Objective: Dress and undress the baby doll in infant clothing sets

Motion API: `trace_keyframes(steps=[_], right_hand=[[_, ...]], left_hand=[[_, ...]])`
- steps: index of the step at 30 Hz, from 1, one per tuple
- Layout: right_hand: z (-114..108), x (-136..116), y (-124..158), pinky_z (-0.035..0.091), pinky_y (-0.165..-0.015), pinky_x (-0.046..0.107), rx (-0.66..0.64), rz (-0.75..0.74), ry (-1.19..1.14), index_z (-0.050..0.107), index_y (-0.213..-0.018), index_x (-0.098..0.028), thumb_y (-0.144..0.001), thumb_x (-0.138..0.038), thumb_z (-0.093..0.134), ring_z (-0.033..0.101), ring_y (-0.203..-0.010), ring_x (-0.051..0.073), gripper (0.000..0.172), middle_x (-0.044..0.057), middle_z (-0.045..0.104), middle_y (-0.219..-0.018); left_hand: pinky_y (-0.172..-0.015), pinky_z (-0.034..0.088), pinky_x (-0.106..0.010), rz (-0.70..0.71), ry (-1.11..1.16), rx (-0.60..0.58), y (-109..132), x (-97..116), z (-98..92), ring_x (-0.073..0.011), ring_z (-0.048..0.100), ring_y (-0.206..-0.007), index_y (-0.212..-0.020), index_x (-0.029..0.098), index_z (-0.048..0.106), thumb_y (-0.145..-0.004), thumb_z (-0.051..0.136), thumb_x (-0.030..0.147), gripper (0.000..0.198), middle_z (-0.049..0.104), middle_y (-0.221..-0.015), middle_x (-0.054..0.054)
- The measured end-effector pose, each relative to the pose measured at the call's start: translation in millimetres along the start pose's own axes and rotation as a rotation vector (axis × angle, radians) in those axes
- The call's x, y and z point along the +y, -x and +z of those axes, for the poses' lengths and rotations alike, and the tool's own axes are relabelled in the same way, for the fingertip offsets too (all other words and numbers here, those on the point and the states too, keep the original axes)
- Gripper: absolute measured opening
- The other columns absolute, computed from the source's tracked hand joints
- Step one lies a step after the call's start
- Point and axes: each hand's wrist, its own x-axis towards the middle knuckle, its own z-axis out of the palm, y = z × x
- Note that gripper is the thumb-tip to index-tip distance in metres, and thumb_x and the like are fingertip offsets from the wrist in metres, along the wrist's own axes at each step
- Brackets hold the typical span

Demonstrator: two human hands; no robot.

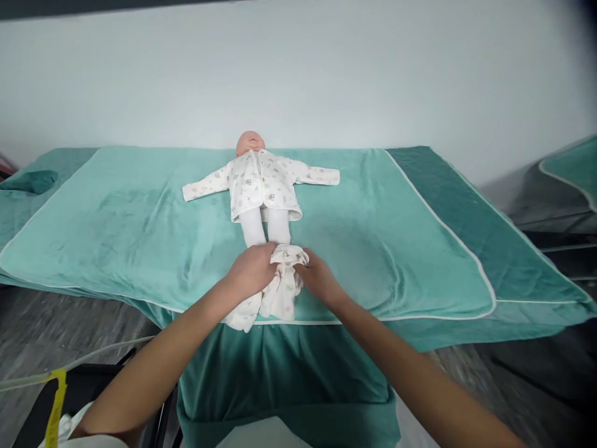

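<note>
A baby doll (250, 142) lies on its back, head toward the wall, on a green massage-bed cover (140, 230). It wears a white printed jacket (265, 180) with both sleeves stretched out sideways. Its white legs (278, 225) point toward me. At the leg ends I hold a pair of white printed baby pants (282, 289), bunched at the waistband. My left hand (254, 267) grips the band's left side, and my right hand (319, 277) pinches its right side. The doll's feet are hidden behind the cloth and my left hand.
A white wall (298, 68) stands right behind the bed. The bed's near edge drapes down in front of me. At lower left are a black chair (88, 386), a pale tube (107, 350) and a yellow strap (56, 407). Another green-covered surface (571, 168) shows at far right.
</note>
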Motion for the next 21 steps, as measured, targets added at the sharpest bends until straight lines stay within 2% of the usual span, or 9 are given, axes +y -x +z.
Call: trace_keyframes(steps=[2,4,8,10,12,15,19,21], right_hand=[[2.8,-0.7,0.6,0.043,-0.075,0.036,0.035,-0.023,0.033,0.056,-0.084,-0.025,-0.082,-0.032,0.055,0.059,-0.082,0.024,0.007,0.001,0.066,-0.080],[4.6,-5.3,1.7,0.042,-0.075,0.036,0.055,-0.026,0.046,0.054,-0.085,-0.027,-0.084,-0.032,0.053,0.059,-0.082,0.025,0.005,0.002,0.065,-0.079],[9.0,-16.3,-1.7,0.041,-0.074,0.037,0.057,-0.027,0.032,0.052,-0.087,-0.027,-0.086,-0.034,0.051,0.057,-0.082,0.026,0.007,0.003,0.064,-0.081],[12.1,-19.5,-6.6,0.042,-0.076,0.037,0.058,-0.027,-0.038,0.053,-0.089,-0.026,-0.086,-0.035,0.052,0.057,-0.084,0.025,0.010,0.003,0.065,-0.087],[15.0,-20.7,-12.3,0.045,-0.080,0.036,0.083,-0.033,-0.161,0.055,-0.091,-0.024,-0.085,-0.035,0.054,0.058,-0.087,0.024,0.013,0.003,0.065,-0.092],[17.8,-19.7,-20.5,0.047,-0.079,0.035,0.148,-0.073,-0.312,0.054,-0.092,-0.024,-0.084,-0.037,0.055,0.056,-0.083,0.022,0.015,0.003,0.062,-0.089],[20.5,-15.1,-34.9,0.046,-0.075,0.035,0.211,-0.141,-0.319,0.047,-0.084,-0.025,-0.085,-0.042,0.055,0.051,-0.078,0.022,0.018,0.001,0.056,-0.080],[22.6,-11.7,-45.3,0.046,-0.076,0.037,0.240,-0.187,-0.300,0.047,-0.082,-0.025,-0.083,-0.043,0.056,0.051,-0.080,0.023,0.020,0.002,0.057,-0.081]], left_hand=[[-0.080,0.050,-0.035,-0.023,-0.003,-0.035,-1.3,3.2,-2.5,-0.0300,0.071,-0.104,-0.119,0.021,0.068,-0.092,0.052,0.025,0.031,0.076,-0.114,-0.013],[-0.079,0.049,-0.033,-0.045,0.056,-0.036,-2.3,3.7,-4.6,-0.0286,0.071,-0.102,-0.116,0.020,0.069,-0.090,0.053,0.024,0.030,0.076,-0.113,-0.012],[-0.077,0.047,-0.031,-0.074,0.231,0.080,-4.9,-0.3,-6.1,-0.0240,0.069,-0.091,-0.105,0.022,0.070,-0.086,0.052,0.019,0.026,0.077,-0.102,-0.005],[-0.076,0.046,-0.030,-0.065,0.310,0.126,-6.6,-2.7,-7.2,-0.0218,0.068,-0.087,-0.101,0.023,0.070,-0.085,0.054,0.020,0.023,0.076,-0.097,-0.002],[-0.074,0.046,-0.028,-0.057,0.393,0.123,-7.7,-4.5,-10.1,-0.0206,0.066,-0.086,-0.096,0.022,0.069,-0.085,0.057,0.023,0.017,0.075,-0.093,-0.001],[-0.073,0.047,-0.027,-0.086,0.548,0.032,-7.3,-7.3,-18.7,-0.0216,0.067,-0.090,-0.094,0.019,0.069,-0.084,0.064,0.030,0.016,0.075,-0.097,-0.002],[-0.086,0.051,-0.033,-0.147,0.755,-0.186,-5.5,-12.1,-34.6,-0.0263,0.069,-0.105,-0.109,0.017,0.071,-0.082,0.073,0.041,0.037,0.076,-0.112,-0.008],[-0.090,0.051,-0.034,-0.138,0.711,-0.183,-7.4,-12.8,-42.1,-0.0277,0.069,-0.109,-0.108,0.017,0.071,-0.082,0.073,0.042,0.036,0.076,-0.115,-0.008]])
